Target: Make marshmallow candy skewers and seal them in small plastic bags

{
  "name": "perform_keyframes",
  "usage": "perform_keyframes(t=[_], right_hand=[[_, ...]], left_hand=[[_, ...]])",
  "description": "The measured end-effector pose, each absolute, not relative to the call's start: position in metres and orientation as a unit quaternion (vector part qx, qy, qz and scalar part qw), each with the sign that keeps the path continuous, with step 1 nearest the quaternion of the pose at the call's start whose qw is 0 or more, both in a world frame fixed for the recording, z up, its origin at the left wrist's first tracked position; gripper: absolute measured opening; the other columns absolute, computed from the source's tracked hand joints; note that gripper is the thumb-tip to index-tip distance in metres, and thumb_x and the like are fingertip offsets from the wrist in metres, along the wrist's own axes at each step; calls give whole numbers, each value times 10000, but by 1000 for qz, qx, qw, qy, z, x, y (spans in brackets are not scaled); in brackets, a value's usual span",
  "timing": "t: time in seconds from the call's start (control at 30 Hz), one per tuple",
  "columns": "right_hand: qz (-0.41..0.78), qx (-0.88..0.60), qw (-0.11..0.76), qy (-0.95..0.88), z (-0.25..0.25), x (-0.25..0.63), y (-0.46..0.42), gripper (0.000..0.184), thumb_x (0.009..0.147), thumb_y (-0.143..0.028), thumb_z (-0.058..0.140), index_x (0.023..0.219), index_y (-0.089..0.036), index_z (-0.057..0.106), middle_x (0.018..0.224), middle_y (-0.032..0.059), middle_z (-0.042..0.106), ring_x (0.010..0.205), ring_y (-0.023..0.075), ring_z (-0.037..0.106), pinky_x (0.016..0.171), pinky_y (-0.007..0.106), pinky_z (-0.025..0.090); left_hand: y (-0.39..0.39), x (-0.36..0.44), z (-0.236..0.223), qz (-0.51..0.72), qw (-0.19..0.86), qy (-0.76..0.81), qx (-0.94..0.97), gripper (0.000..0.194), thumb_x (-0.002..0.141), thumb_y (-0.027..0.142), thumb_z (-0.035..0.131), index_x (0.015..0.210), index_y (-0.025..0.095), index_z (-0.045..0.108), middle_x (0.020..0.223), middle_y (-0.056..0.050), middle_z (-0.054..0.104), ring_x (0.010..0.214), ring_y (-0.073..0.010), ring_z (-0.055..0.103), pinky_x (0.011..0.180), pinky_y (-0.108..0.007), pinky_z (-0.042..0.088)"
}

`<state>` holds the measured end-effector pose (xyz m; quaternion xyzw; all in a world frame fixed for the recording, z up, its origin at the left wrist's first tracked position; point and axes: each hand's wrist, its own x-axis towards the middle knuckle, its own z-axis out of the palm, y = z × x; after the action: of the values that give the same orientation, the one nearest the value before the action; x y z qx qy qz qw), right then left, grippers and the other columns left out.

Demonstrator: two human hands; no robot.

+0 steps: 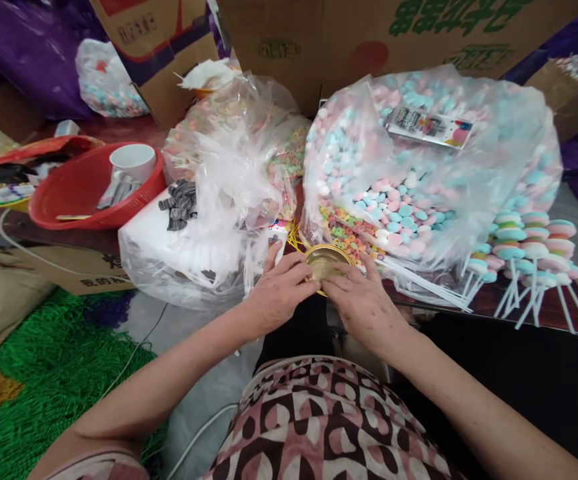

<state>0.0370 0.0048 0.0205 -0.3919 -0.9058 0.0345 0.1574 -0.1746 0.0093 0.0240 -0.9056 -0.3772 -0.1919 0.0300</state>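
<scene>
Close in front of my body, at the table's edge, is a shallow gold-coloured round tin [325, 255]. My left hand [283, 288] grips its left rim with the fingers curled. From the other side my right hand [363, 303] has its fingers closed over the near right rim. Whatever lies in the bottom of the tin is partly hidden by my fingers. Just behind it are small multicoloured candy rings [346, 230]. A large clear bag [499, 153] full of pink, blue and white candies stands behind to the right. White sticks [426, 283] lie to the right of my right hand.
Candy skewers [511, 250] on white sticks lie at the right edge. On the left are a red basin [51, 203] holding a white cup [133, 160], and dark strips [181, 203] on a plastic-wrapped white stack [143, 243]. Cardboard boxes [319, 40] stand behind; green strands [63, 373] cover the floor.
</scene>
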Motion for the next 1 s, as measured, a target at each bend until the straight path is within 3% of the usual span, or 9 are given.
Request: perform_keyframes(t=[0.17,0.33,0.47,0.57,0.67,0.8,1.0], right_hand=[[13,-411,133,-902,15,21,22,238,911,-107,479,908,-193,701,962,75,739,1171,285,553,1158,613,107],[10,-386,87,-918,8,11,33,257,865,-48,490,835,-185,705,858,71,726,1187,303,541,1166,614,95],[50,-376,117,-918,17,19,36,196,898,-141,534,959,-204,709,997,55,751,1249,304,524,1155,620,133],[64,-387,180,-902,24,29,39,193,914,-202,541,1018,-216,702,1067,48,753,1233,298,552,1141,613,181],[41,-400,204,-893,25,34,41,223,933,-208,498,1009,-217,708,1077,50,751,1232,304,560,1134,608,203],[27,-398,127,-908,24,28,38,261,950,-211,463,990,-199,721,1077,62,741,1296,324,503,1153,628,137],[52,-393,65,-916,29,15,40,311,962,-349,483,956,-200,755,1001,87,742,1364,351,404,1157,630,107]], left_hand=[[21,-190,15,-182,62,-393,-899,286,922,126,456,982,263,700,991,-37,685,1143,-223,524,1202,-520,70],[28,-203,13,-148,-2,-404,-903,224,920,191,499,961,255,710,1018,-45,692,1161,-248,519,1185,-544,69],[36,-206,22,-173,-50,-398,-899,262,949,344,490,1058,232,699,1027,-56,705,1092,-228,562,1132,-478,208],[48,-201,26,-158,-5,-386,-909,256,958,275,467,1041,217,703,1018,-57,713,1004,-213,579,997,-408,334],[61,-186,25,-83,51,-343,-934,163,902,213,548,920,179,706,928,-75,715,944,-237,586,849,-393,374],[78,-165,18,31,53,-341,-938,138,850,171,583,762,153,688,756,-82,705,784,-237,629,711,-380,356],[93,-143,23,109,7,-343,-933,160,840,168,557,859,159,715,837,-84,736,744,-234,659,636,-357,331]])
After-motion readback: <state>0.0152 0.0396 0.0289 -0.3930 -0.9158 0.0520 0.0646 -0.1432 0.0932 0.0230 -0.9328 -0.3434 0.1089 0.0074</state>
